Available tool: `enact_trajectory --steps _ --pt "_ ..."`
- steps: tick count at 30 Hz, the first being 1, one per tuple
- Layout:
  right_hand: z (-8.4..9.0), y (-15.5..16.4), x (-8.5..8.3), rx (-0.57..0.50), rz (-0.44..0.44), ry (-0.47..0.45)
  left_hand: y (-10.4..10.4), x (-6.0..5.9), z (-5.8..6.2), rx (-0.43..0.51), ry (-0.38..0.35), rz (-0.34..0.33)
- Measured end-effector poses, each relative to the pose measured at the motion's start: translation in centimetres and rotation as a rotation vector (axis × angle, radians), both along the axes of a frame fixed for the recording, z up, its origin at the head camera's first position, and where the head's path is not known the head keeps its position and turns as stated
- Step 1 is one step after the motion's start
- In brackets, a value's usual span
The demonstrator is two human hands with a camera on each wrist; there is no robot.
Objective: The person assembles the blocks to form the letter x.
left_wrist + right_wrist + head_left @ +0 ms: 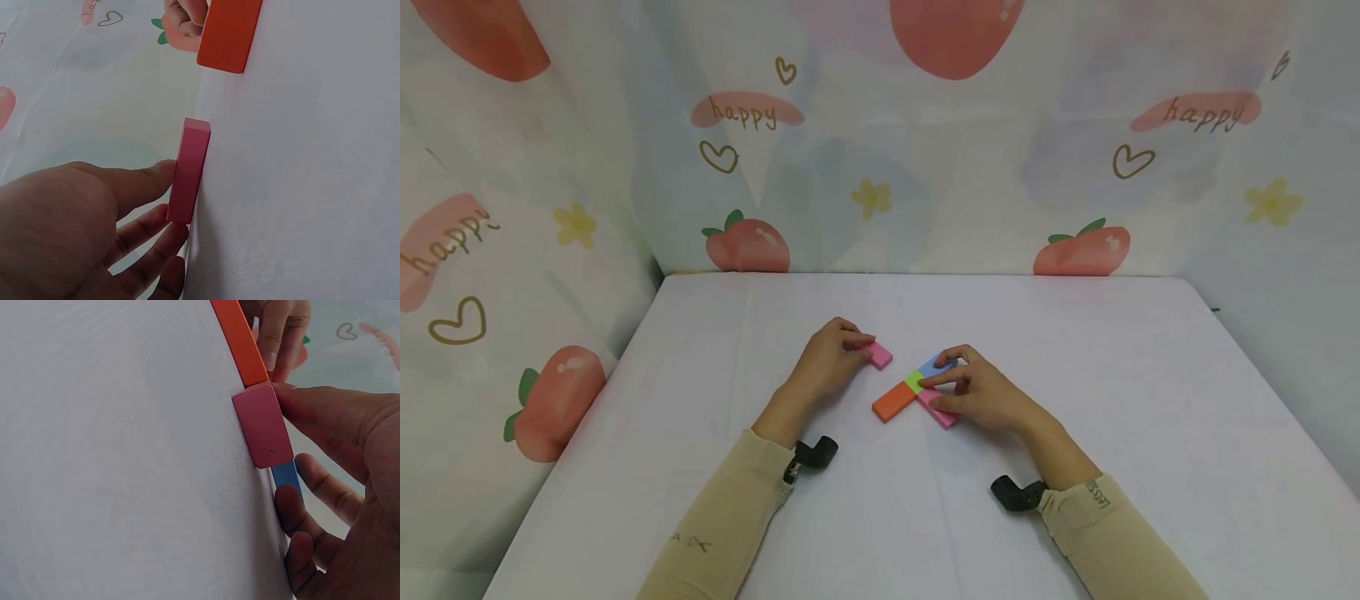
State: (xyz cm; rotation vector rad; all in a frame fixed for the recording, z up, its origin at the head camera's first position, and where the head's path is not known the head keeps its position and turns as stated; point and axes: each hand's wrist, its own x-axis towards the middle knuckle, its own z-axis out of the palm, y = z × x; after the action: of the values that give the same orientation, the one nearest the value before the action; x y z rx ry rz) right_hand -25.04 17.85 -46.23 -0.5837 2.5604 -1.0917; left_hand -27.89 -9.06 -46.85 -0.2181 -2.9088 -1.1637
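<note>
My left hand (831,358) pinches a small pink block (880,355) at the table's middle. In the left wrist view, the thumb lies against this pink block (189,172), with fingers behind and below it. To its right, an orange block (892,402), a green block (913,381) and a blue block (934,367) lie in a slanted line. A second pink block (940,411) branches off near the green one. My right hand (981,392) spreads over this group, thumb at the second pink block, fingertips touching the green and blue ones. Fingers partly cover the blue block.
A white cloth covers the table (700,467). Behind and at the left hangs a printed curtain (955,150) with fruit, hearts and flowers. Each wrist carries a black camera mount, one at the left cuff (816,452) and one at the right (1017,493).
</note>
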Motion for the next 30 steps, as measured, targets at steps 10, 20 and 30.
enact_trajectory --steps 10,20,30 --pt "0.00 0.01 -0.11 0.003 0.001 0.013 0.21 0.04 0.00 -0.010 0.014 -0.040" --pt "0.02 -0.01 -0.18 -0.006 0.001 0.006 0.57 0.13 0.27 -0.033 -0.003 -0.079" --pt "0.03 0.00 -0.11 -0.021 0.004 -0.006 1.00 0.37 0.26 -0.072 -0.020 -0.094"
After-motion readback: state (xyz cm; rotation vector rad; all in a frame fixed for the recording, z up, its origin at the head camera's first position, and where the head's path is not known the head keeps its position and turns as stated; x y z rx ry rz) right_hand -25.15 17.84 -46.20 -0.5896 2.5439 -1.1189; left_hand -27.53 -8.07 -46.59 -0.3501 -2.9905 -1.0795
